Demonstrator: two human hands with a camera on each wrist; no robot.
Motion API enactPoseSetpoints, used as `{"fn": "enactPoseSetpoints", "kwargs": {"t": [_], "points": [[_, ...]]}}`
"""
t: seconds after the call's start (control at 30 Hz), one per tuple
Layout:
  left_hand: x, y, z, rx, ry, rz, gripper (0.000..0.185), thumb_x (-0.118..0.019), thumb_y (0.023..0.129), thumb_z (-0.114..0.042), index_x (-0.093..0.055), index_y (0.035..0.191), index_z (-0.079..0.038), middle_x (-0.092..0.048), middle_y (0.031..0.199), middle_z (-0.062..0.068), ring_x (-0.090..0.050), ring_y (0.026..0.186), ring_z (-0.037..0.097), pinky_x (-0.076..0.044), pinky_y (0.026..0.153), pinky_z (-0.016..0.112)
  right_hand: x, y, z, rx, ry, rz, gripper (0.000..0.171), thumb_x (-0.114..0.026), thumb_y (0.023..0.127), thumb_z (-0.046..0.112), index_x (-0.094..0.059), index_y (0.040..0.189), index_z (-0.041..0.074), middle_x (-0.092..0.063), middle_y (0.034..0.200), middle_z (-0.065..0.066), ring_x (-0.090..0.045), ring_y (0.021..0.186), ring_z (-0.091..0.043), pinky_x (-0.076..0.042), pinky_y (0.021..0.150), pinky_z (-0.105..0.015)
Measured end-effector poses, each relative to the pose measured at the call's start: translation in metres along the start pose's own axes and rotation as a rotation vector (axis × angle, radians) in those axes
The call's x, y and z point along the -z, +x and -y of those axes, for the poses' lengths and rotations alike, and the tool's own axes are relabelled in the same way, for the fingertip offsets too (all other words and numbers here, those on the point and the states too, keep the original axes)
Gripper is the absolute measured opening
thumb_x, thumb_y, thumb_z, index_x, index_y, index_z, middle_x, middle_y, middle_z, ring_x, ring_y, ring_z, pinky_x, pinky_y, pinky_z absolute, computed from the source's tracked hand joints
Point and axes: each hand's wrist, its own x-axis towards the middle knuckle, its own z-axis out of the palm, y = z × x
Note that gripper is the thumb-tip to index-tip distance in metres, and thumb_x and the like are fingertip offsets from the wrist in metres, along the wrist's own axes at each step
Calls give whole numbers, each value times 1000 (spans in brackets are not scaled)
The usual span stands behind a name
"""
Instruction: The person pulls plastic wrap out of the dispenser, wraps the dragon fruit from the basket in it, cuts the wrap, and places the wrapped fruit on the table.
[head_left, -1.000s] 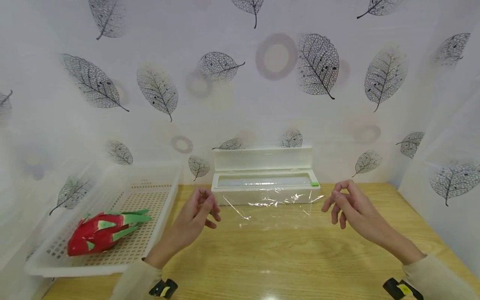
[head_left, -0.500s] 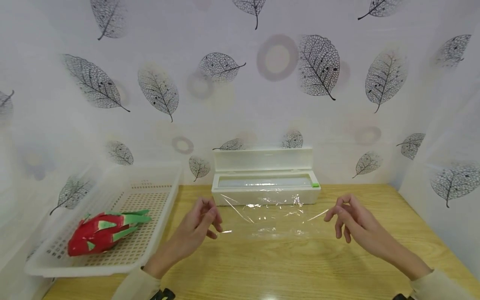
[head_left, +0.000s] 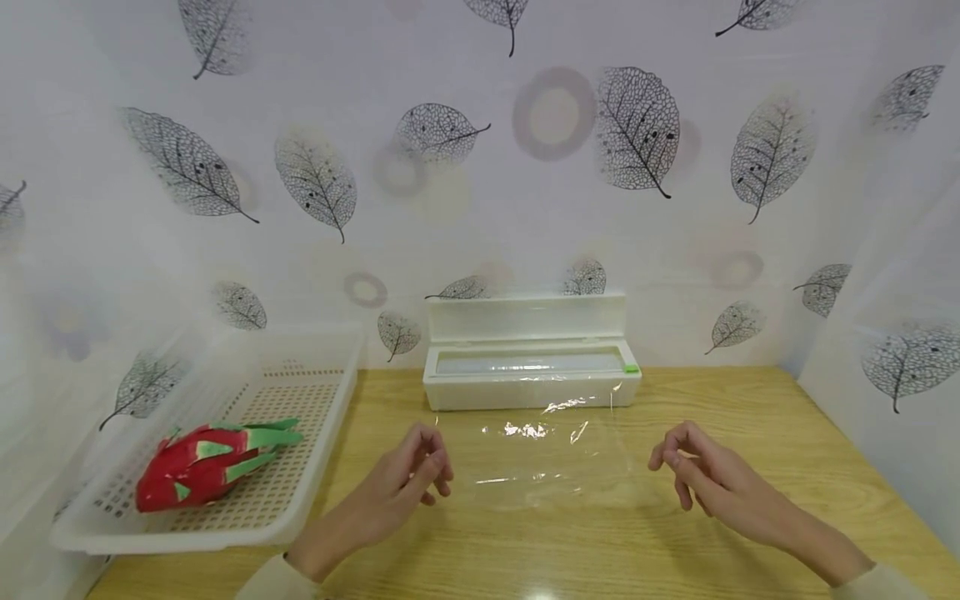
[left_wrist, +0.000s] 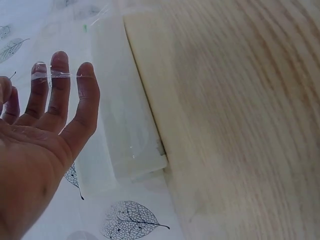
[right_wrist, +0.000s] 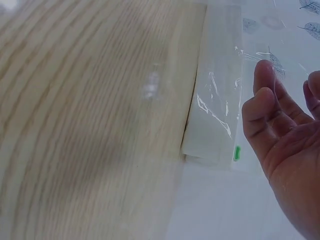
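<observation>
Pinching clear thin plastic film (head_left: 540,467) at 9 o'clock in left hand (head_left: 397,492) grip; right hand (head_left: 705,475) grip at 3 o'clock impossible to tell; risking uneven slack, self-clinging wrinkles.

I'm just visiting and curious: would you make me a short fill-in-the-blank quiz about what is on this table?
1. The dragon fruit lies in the white ____ at the left.
2. The cling film is stretched between the left hand and the ____ hand.
3. The lid of the film dispenser stands ____.
4. The small tab at the dispenser's right end is ____ in colour.

Missing words: basket; right; open; green
</observation>
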Motion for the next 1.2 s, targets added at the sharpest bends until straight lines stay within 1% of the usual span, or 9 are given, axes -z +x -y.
{"fn": "enactPoseSetpoints", "kwargs": {"t": [0.1,0.3,0.43,0.57,0.63,0.73,0.9,1.0,1.2], "points": [[-1,-3,3,-13,34,3,19,-38,112,-25,-45,115,-8,-62,109,21,-70,91,24,-62,78,40,0,-2,-1,-13,-9,3,11,-38,109,3,-47,109,9,-62,110,6,-57,58,-18,-43,44,-25],[-2,-5,6,-57,89,-22,20,-38,112,-21,-47,117,-4,-59,111,19,-72,95,22,-61,83,36,-1,-6,-2,-38,-4,-1,12,-39,110,4,-47,107,13,-63,110,7,-57,58,-19,-43,44,-25],[-1,-7,7,-24,55,-21,20,-37,112,-22,-45,117,-4,-60,112,20,-72,97,21,-60,86,35,-1,-8,-3,-47,1,-5,11,-39,110,4,-47,107,12,-62,109,6,-57,59,-18,-43,44,-26],[0,-10,9,34,30,-28,23,-37,112,-27,-46,116,-6,-64,107,13,-71,99,17,-59,88,35,0,-11,-5,-53,8,-9,9,-40,109,4,-47,107,8,-62,109,3,-58,60,-16,-43,44,-26],[-1,-12,10,59,33,-31,24,-38,112,-30,-47,115,-8,-66,105,8,-69,99,16,-58,89,34,0,-13,-6,-52,14,-6,9,-41,109,4,-49,108,7,-63,109,0,-58,60,-17,-43,44,-26],[-2,-15,12,71,49,-38,23,-41,112,-30,-50,115,-9,-66,109,8,-66,104,17,-57,90,30,1,-15,-7,-43,16,14,11,-43,108,3,-52,110,8,-63,106,-2,-58,59,-18,-44,44,-26],[-2,-20,17,53,131,-51,21,-44,111,-29,-55,114,-11,-63,121,12,-61,114,15,-53,92,26,3,-18,-10,-13,9,59,15,-46,106,-1,-56,111,9,-63,102,-2,-59,60,-17,-46,46,-25],[0,-24,19,38,175,-40,21,-46,110,-30,-55,114,-12,-62,122,10,-58,112,10,-51,91,26,3,-20,-12,19,7,78,17,-49,104,-3,-58,110,10,-63,102,-4,-60,61,-15,-49,48,-26],[5,-30,26,-37,192,39,18,-51,108,-29,-57,112,-13,-62,116,7,-58,108,4,-53,92,26,2,-24,-19,99,-10,142,20,-59,98,-5,-60,105,15,-64,99,-2,-58,64,-10,-47,50,-21]]}}
